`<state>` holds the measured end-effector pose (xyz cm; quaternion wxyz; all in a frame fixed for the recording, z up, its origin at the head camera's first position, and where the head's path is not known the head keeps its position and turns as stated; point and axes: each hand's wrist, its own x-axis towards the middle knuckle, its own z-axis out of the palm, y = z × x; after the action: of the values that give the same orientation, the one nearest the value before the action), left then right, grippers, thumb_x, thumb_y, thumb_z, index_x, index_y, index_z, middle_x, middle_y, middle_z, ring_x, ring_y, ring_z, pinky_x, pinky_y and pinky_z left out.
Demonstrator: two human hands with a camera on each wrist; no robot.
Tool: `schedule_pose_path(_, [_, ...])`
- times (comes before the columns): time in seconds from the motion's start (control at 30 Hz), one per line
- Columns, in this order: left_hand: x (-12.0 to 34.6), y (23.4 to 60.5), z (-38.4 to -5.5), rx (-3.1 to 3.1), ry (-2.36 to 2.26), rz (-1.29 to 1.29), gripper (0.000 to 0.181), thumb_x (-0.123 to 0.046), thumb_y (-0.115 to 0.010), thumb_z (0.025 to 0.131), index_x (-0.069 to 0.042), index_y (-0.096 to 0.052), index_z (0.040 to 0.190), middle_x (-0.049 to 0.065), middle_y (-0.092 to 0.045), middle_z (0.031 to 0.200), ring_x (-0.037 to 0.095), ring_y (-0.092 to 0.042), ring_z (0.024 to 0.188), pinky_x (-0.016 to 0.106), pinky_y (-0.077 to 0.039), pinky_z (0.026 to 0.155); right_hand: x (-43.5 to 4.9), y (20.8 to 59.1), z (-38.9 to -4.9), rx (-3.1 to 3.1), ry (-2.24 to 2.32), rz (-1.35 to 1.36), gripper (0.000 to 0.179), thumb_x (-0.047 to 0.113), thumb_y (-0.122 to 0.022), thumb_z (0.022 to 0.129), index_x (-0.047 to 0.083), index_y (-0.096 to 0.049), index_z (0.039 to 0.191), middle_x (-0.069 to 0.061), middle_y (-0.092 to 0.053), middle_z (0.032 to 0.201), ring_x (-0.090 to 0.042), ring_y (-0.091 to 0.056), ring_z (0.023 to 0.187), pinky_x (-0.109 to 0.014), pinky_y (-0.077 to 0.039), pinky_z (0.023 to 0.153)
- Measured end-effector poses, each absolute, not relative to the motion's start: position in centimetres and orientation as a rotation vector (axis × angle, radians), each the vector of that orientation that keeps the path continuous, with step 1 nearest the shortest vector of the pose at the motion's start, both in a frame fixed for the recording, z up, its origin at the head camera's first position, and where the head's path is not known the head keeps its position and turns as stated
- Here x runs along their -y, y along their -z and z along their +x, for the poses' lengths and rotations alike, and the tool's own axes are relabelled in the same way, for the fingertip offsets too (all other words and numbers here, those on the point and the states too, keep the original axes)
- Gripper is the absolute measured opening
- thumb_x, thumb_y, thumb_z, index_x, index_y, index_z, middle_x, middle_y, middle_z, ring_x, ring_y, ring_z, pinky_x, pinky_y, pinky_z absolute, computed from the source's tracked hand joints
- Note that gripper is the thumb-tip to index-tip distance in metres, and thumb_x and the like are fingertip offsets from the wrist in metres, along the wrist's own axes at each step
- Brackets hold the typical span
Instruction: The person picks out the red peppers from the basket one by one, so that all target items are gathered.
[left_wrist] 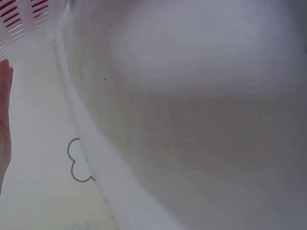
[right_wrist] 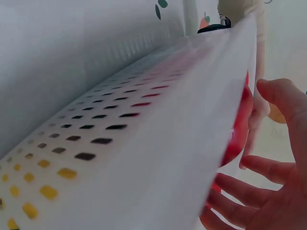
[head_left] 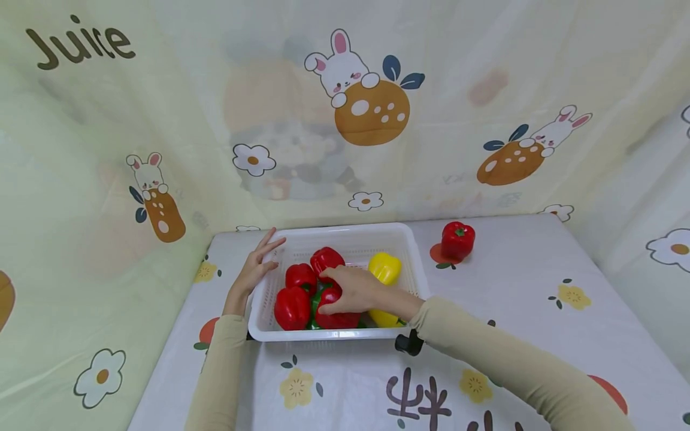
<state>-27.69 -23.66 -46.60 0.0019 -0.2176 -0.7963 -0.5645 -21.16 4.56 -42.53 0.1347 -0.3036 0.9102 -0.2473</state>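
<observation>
Some red peppers could roll if the right hand, fingers spread, bumps them; the left hand, spread too, is at the basket's left rim.

glossy red peppers, smooth plastic basket, cloth sleeves
</observation>
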Motion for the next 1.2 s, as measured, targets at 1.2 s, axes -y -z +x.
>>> schedule_pose_path(1.2, [23.50, 46.38, -27.62, 2.507, 1.787, -0.661, 0.053, 0.019, -0.048, 0.084, 0.015, -0.046, 0.137, 0.025, -0.017, 0.160, 0.041, -0.009, 0.148, 0.065, -0.011, 0.114, -4.53, 41.96, -20.78, -2.660, 0.652, -0.921, 0.078, 0.040, -0.085, 0.072, 0.012, -0.054, 0.137, -0.003, -0.061, 0.128, -0.020, -0.055, 0.112, -0.036, -0.055, 0.082])
